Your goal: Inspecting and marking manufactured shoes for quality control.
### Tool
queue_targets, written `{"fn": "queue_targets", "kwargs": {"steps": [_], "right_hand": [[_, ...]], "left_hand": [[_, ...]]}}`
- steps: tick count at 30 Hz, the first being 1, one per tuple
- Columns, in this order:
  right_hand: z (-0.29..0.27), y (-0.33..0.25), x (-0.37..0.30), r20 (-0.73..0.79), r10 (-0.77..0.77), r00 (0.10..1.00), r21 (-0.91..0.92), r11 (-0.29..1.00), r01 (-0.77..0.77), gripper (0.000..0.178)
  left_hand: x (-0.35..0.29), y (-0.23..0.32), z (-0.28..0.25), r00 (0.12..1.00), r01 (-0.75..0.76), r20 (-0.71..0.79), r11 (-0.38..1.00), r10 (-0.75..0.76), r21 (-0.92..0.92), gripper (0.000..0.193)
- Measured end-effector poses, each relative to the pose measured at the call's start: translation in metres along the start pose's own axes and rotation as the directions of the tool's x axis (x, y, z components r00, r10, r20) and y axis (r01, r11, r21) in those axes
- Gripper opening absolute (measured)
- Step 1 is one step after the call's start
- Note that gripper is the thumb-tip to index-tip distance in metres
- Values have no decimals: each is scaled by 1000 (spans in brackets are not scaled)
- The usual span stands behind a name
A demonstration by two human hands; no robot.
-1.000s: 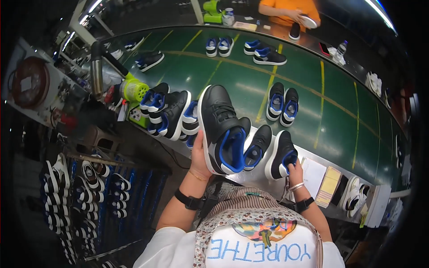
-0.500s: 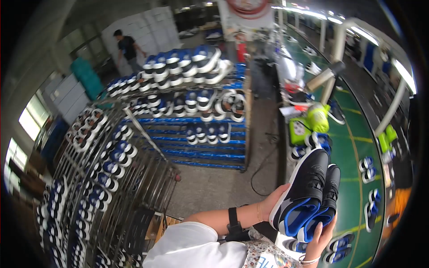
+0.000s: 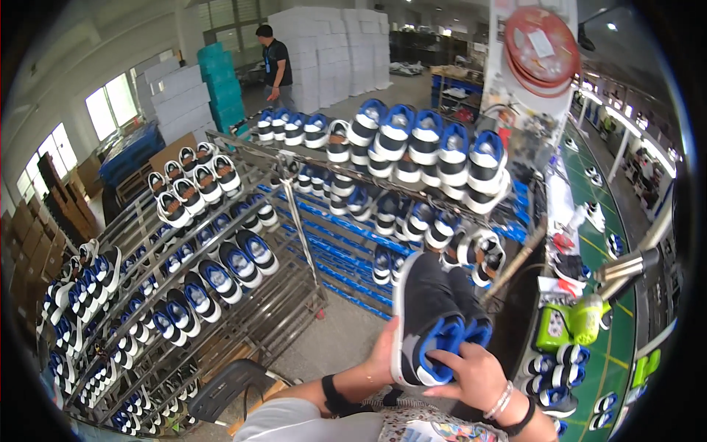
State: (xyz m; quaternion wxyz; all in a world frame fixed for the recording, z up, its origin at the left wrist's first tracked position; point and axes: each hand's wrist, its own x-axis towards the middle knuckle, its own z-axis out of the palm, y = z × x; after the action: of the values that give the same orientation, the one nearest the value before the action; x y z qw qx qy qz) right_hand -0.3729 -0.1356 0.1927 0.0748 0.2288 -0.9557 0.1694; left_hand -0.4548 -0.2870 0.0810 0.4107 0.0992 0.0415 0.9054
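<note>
The left hand [image 3: 379,357] and the right hand [image 3: 471,376] both clasp a pair of black-and-blue shoes [image 3: 434,317], held sole to sole at chest height in the near right of the scene, not yet set on any shelf. Just beyond stands a blue rack [image 3: 346,258] stacked with matching shoes, and to the left a metal wire rack [image 3: 221,243] holds many more pairs, so both look largely filled.

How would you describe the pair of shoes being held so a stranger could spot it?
Low in the picture, before the metal shoe racks, both hands clasp a pair of black shoes with blue heels. Unlike the racked shoes, this pair sits off any shelf.
</note>
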Motion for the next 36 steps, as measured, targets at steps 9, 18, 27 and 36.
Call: {"fn": "queue_targets", "kwargs": {"steps": [9,18,27,36], "right_hand": [[29,-4,285,-294,-522,801,-14,840,542,44],[57,12,599,-319,-73,945,-382,922,-58,46],[42,25,651,49,351,935,-407,862,-302,65],[47,39,647,-141,379,914,-547,740,-392,68]], "left_hand": [[-58,153,29,698,-566,21,534,716,629,87],[-174,107,-30,310,-641,-110,293,944,710,77],[-207,75,-33,81,-551,-281,278,956,787,73],[-184,98,-31,226,-514,-306,380,925,769,71]]}}
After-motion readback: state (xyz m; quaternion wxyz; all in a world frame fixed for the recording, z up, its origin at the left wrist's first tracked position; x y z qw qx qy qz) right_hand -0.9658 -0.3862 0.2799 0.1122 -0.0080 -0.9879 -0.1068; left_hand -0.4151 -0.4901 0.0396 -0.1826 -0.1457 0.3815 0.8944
